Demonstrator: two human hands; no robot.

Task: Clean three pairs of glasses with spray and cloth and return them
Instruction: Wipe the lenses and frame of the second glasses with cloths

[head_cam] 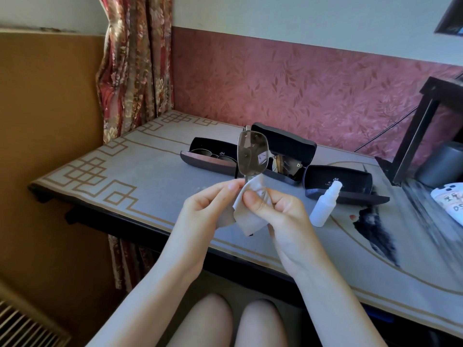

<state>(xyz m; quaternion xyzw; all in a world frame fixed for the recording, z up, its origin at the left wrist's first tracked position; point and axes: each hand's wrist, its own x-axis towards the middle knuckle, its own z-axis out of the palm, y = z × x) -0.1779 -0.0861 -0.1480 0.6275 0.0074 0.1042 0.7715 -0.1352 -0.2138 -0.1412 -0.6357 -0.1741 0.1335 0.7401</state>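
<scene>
A pair of glasses (252,152) with tinted lenses stands on end in the air above the table, one lens up. My left hand (208,206) pinches the lower part of the frame. My right hand (278,209) pinches a pale grey cloth (253,211) round the lower lens. Three open black cases lie behind: the left case (208,160) holds dark glasses, the middle case (288,156) holds another pair, the right case (343,187) looks empty. A white spray bottle (324,205) stands in front of the right case.
The table (125,181) has a grey mat with a gold border and a dark front edge. A dark wooden stand (426,126) with a grey cylinder (441,164) sits at the right, a white object (451,201) beside it. A curtain (132,61) hangs at the back left.
</scene>
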